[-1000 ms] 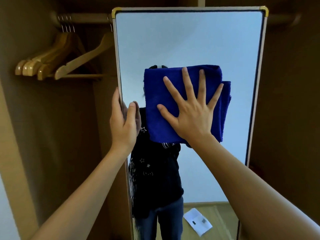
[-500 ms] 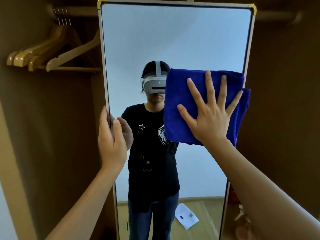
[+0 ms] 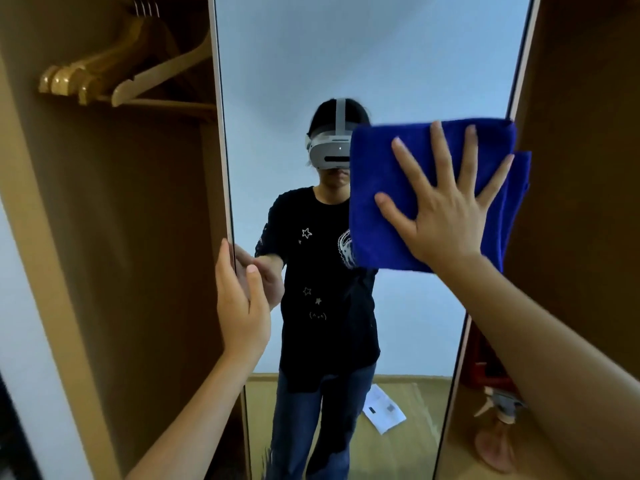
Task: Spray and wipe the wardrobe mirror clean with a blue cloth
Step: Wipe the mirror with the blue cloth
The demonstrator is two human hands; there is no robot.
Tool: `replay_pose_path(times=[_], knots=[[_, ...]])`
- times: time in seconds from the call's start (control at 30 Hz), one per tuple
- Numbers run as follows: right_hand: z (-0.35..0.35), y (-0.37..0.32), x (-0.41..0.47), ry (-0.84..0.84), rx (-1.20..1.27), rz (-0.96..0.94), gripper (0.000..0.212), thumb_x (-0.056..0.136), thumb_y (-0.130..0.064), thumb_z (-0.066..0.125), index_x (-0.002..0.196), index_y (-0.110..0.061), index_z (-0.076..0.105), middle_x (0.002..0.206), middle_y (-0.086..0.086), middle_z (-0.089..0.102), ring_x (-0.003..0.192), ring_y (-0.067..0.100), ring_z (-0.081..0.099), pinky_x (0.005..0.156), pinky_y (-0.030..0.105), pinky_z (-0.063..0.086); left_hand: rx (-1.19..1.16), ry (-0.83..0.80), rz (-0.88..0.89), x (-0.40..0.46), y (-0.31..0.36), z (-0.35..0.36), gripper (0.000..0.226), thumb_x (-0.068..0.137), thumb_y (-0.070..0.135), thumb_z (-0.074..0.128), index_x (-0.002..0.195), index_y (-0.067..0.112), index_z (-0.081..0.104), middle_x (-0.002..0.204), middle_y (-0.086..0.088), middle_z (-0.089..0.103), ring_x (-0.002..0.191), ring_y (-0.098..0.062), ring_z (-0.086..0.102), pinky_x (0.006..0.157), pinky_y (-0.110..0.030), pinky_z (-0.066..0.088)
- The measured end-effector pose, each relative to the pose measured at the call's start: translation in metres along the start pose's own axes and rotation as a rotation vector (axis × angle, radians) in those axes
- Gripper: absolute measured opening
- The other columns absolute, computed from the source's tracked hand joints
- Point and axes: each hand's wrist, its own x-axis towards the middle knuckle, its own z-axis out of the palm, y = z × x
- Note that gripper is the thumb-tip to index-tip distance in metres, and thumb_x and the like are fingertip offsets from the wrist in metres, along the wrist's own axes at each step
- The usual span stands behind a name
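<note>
Head view: the right hand (image 3: 446, 216), fingers spread flat, has slid the folded blue cloth (image 3: 381, 209) to the tall wardrobe mirror's (image 3: 363, 57) right edge; the left hand (image 3: 242, 306) still pinches its left edge. That strip looks wiped.

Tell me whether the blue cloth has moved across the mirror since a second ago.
Yes. The blue cloth slid toward the mirror's right frame edge, which it now overlaps.
</note>
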Motion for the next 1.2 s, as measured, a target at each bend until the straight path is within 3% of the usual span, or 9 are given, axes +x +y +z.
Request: replay_pose_path(times=[0.13,0.3,0.43,0.53,0.67,0.87,1.07,1.2], knots=[[-0.006,0.000,0.018,0.030,0.002,0.046,0.067,0.092,-0.075,0.021,0.152,-0.047,0.011,0.165,-0.002,0.008,0.150,0.036,0.002,0.111,0.072,0.001,0.019,0.025,-0.011,-0.003,-0.003,0.002,0.050,0.104,0.021,0.036,0.152,0.013,0.021,0.151,0.011,0.026,0.136,0.007,0.023,0.107,-0.003,0.022],[0.014,-0.007,-0.032,0.039,0.011,0.069,0.066,0.093,-0.073,0.025,0.152,-0.046,0.017,0.164,0.000,0.014,0.149,0.039,0.008,0.110,0.074,0.004,0.018,0.023,-0.052,-0.006,-0.005,0.002,0.050,0.105,0.022,0.035,0.152,0.016,0.021,0.156,0.002,0.028,0.138,0.002,0.025,0.105,-0.001,0.023],[0.039,-0.010,-0.092,0.044,-0.011,0.016,0.065,0.092,-0.072,0.034,0.150,-0.045,0.026,0.161,0.002,0.025,0.147,0.040,0.015,0.108,0.076,0.009,0.021,0.042,-0.063,-0.009,-0.004,0.003,0.049,0.105,0.023,0.036,0.152,0.016,0.022,0.156,0.001,0.030,0.142,-0.008,0.029,0.108,-0.009,0.027],[0.043,-0.009,-0.108,0.036,-0.031,-0.012,0.064,0.091,-0.072,0.037,0.148,-0.045,0.029,0.159,0.003,0.028,0.147,0.040,0.017,0.107,0.077,0.010,0.035,0.030,-0.066,-0.010,-0.006,0.001,0.049,0.105,0.025,0.035,0.151,0.015,0.024,0.154,-0.002,0.035,0.140,-0.014,0.034,0.113,-0.024,0.033],[0.027,0.000,-0.069,0.035,-0.018,-0.048,0.064,0.091,-0.073,0.034,0.149,-0.047,0.026,0.161,0.000,0.023,0.148,0.038,0.013,0.109,0.075,0.007,0.047,0.024,-0.067,-0.011,-0.007,0.000,0.049,0.105,0.026,0.034,0.151,0.015,0.024,0.153,-0.003,0.036,0.140,-0.015,0.035,0.112,-0.026,0.033],[0.002,0.005,-0.005,0.049,0.008,0.097,0.066,0.093,-0.074,0.021,0.152,-0.047,0.013,0.164,-0.001,0.010,0.150,0.036,0.004,0.111,0.072,0.002,0.062,0.030,-0.071,-0.012,-0.008,0.000,0.049,0.105,0.025,0.034,0.151,0.014,0.023,0.154,-0.004,0.034,0.141,-0.014,0.033,0.113,-0.028,0.032],[0.038,-0.010,-0.096,0.047,-0.017,0.008,0.065,0.091,-0.071,0.037,0.150,-0.044,0.028,0.161,0.003,0.024,0.148,0.040,0.014,0.109,0.075,0.007,0.069,0.036,-0.072,-0.012,-0.012,-0.001,0.047,0.105,0.026,0.034,0.151,0.016,0.025,0.152,-0.001,0.037,0.139,-0.014,0.037,0.111,-0.026,0.034],[0.049,-0.020,-0.124,0.029,-0.013,-0.003,0.067,0.088,-0.073,0.041,0.148,-0.047,0.027,0.160,0.002,0.027,0.147,0.039,0.015,0.110,0.075,0.005,0.059,0.042,-0.058,-0.013,-0.012,-0.002,0.046,0.105,0.026,0.034,0.149,0.015,0.028,0.149,-0.003,0.041,0.137,-0.016,0.040,0.111,-0.031,0.037]])
